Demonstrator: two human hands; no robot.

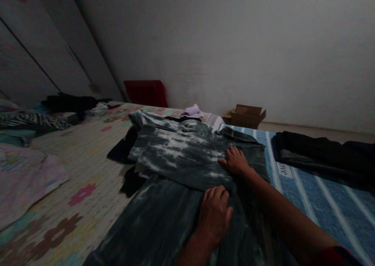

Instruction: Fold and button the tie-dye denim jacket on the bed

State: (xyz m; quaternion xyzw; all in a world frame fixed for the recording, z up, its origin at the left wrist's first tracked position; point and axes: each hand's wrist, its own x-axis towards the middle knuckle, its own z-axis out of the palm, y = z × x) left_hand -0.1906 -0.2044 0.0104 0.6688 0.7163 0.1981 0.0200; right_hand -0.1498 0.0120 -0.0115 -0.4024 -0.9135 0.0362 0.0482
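Observation:
A dark grey denim-like garment [178, 149] with pale tie-dye streaks is spread on the bed in front of me, one section lying across the rest. Whether it is a jacket or trousers I cannot tell. My left hand [214, 211] rests palm down on its lower part, just below the crossing section's edge, fingers slightly bent. Farther forward and to the right, my right hand [236, 161] lies flat on the streaked cloth with its fingers a little apart. Black and navy clothes [121, 150] stick out from beneath the garment's left side.
Folded dark clothes [319, 154] lie on the blue striped cover [316, 203] at right. A pale pink shirt [29, 180] and heaped clothes [70, 104] are on the floral sheet [99, 219] at left. Behind are lilac cloth [192, 111], a cardboard box [247, 116] and a red object [145, 93].

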